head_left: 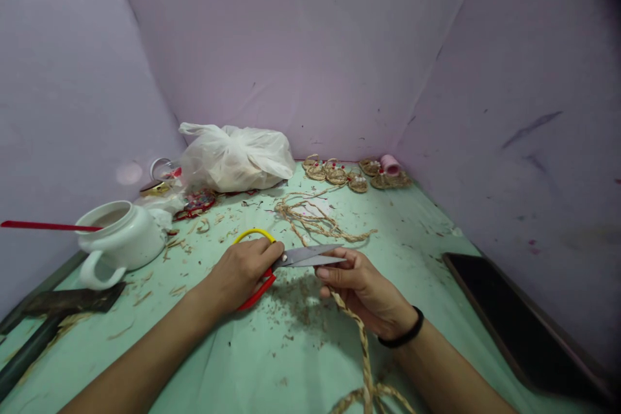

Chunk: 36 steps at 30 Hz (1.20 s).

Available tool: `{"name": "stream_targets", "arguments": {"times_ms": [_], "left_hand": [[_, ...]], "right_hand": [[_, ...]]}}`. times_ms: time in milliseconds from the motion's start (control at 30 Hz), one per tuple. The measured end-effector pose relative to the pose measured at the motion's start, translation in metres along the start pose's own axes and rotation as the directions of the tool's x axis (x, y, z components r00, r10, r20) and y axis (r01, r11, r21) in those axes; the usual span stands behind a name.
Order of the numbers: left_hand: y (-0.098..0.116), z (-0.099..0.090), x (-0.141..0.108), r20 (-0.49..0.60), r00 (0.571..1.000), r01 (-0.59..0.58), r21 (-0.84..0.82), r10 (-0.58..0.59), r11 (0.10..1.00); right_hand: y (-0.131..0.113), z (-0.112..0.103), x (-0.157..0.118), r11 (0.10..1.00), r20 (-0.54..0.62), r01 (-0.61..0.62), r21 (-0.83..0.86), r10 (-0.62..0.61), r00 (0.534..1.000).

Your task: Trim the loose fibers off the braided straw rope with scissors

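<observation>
My left hand (250, 268) is closed around scissors (303, 257) with one yellow and one red handle loop. Their slightly parted blades point right and reach the fingers of my right hand (356, 281). That hand, with a black band at the wrist, pinches a braided straw cord (361, 330). From the fingers the cord runs down to the front edge of the view, where it loops. Whether the blades touch the cord is hidden by the fingers. Beyond the hands lies a loose tangle of thinner straw cord (315, 220) on the green surface.
A white teapot-like pot (129, 239) with a red stick stands left, beside a dark-headed hammer-like tool (72, 301). At the back are a white plastic bag (237, 158), several small woven pieces (336, 173) and a pink spool (389, 165). A dark tablet-like slab (519, 317) lies right.
</observation>
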<state>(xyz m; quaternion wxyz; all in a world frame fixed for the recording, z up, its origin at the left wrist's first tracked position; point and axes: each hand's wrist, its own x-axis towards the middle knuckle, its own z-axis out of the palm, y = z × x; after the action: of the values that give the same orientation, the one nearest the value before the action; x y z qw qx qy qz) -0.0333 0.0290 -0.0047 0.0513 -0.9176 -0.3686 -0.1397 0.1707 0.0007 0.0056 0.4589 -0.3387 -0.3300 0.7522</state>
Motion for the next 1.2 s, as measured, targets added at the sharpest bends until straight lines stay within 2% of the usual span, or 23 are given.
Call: {"name": "stream_targets", "arguments": {"times_ms": [100, 167, 233, 300, 400, 567, 767, 1000, 1200], "left_hand": [[0.004, -0.001, -0.002, -0.016, 0.985, 0.161, -0.230, -0.169, 0.960], [0.008, -0.003, -0.003, -0.024, 0.950, 0.285, -0.351, -0.313, 0.892], [0.011, -0.005, -0.003, -0.026, 0.912, 0.362, -0.412, -0.408, 0.836], [0.013, -0.005, -0.003, -0.026, 0.891, 0.398, -0.436, -0.453, 0.807], [0.015, -0.005, -0.002, -0.020, 0.877, 0.419, -0.456, -0.480, 0.785], [0.017, -0.005, -0.001, 0.007, 0.871, 0.430, -0.492, -0.491, 0.757], [0.017, -0.004, -0.002, 0.003, 0.870, 0.436, -0.475, -0.493, 0.765], [0.016, -0.001, -0.004, -0.008, 0.870, 0.447, -0.410, -0.493, 0.795], [0.015, 0.001, -0.004, -0.026, 0.862, 0.452, -0.414, -0.507, 0.790]], "right_hand": [[0.000, 0.002, 0.001, 1.000, -0.026, -0.006, 0.031, 0.006, 1.000], [0.002, 0.004, 0.001, 0.999, -0.052, -0.039, 0.035, 0.041, 0.998], [0.005, 0.006, 0.003, 0.997, -0.085, -0.076, 0.018, 0.078, 0.993], [0.007, 0.007, 0.004, 0.995, -0.134, -0.101, -0.025, 0.097, 0.986], [0.011, 0.006, 0.005, 0.990, -0.193, -0.107, -0.093, 0.087, 0.977], [0.013, 0.005, 0.003, 0.992, -0.127, -0.057, -0.115, 0.042, 0.991], [0.019, 0.005, 0.008, 0.981, -0.132, -0.008, -0.194, -0.018, 0.991], [0.027, 0.001, 0.014, 0.992, -0.012, 0.052, -0.118, -0.054, 0.998], [0.029, 0.000, 0.014, 0.992, -0.002, 0.061, -0.108, -0.062, 0.998]]}}
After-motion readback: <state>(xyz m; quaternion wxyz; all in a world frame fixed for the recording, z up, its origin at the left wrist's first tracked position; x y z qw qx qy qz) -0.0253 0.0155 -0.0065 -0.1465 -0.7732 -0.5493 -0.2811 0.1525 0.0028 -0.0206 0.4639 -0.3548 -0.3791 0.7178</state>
